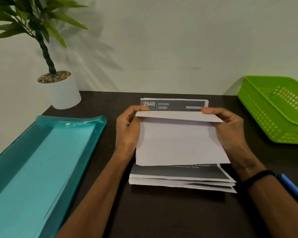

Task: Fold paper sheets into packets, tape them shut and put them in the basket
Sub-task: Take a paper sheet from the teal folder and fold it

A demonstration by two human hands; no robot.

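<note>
A white paper sheet (177, 141), blank side up, is held above a stack of printed sheets (181, 177) lying at the middle of the dark desk (162, 212). Its far edge is folded over toward the viewer. An empty, bright green perforated plastic basket (272, 109) sits at the desk's far right corner, well apart from the stack.
</note>
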